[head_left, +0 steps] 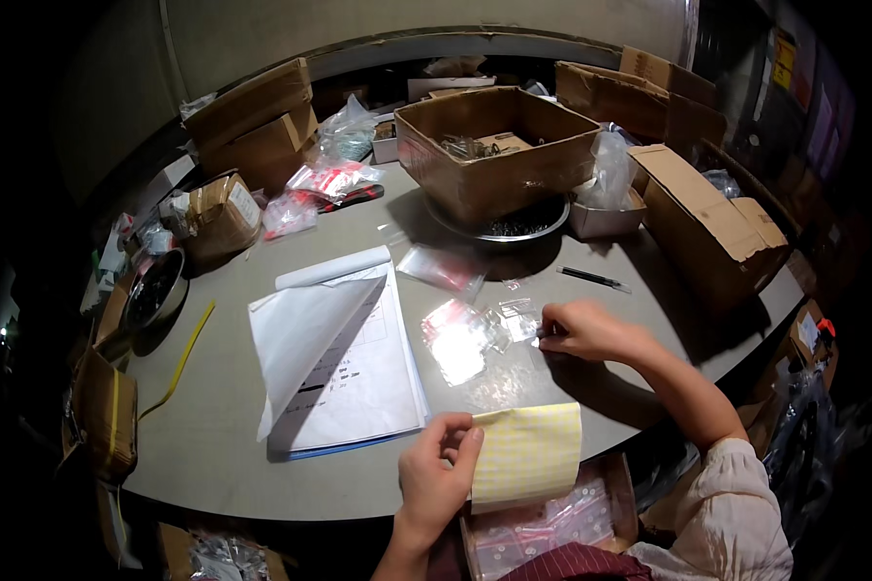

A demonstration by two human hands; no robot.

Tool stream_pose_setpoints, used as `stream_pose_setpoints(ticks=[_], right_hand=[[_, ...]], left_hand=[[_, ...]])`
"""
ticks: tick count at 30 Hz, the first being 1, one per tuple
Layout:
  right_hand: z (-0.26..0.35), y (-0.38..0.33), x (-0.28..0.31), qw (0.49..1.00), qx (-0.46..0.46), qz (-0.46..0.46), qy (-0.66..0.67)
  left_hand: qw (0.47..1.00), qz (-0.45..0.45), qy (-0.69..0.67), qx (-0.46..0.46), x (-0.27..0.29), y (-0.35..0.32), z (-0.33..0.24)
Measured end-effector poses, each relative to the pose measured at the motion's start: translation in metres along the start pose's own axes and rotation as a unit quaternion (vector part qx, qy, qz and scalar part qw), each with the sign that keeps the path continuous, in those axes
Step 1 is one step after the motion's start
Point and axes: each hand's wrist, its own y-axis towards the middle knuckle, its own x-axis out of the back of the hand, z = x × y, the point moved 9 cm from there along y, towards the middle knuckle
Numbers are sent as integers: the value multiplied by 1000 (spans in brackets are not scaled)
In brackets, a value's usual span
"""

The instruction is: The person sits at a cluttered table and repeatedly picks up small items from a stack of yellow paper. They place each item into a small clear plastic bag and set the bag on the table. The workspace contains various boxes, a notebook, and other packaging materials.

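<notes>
My left hand (440, 474) pinches the left edge of a pale yellow sheet (525, 455) with a grid of small squares, like a sheet of stickers. The sheet hangs over the table's near edge. Farther right, my right hand (583, 330) is down at the tabletop with fingers pinched together. A tiny white bit shows at its fingertips, too small to name. Just left of those fingers lie small clear plastic bags (518, 320). Beside them is a shiny pile of clear bags with red edges (453, 341).
A clipboard of papers (358, 387) lies left, its top sheet curled. Behind, a cardboard box (494, 174) rests on a metal bowl (543, 230). A black pen (593, 280) lies right. Below the near edge, an open box (625, 504) holds packed bags. Cartons (712, 223) crowd the right side.
</notes>
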Motion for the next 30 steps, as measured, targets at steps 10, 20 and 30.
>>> stream_pose_setpoints(ticks=[10,20,30], right_hand=[[46,-105,-26,981,157,107,46],[53,-149,4,944,86,7,319],[77,-125,-24,870,106,-38,481]], left_hand=[[966,-100,-234,-48,27,-8,-1],[974,-112,-176,-84,19,-12,-9],[966,47,-254,-3,-16,-16,-9]])
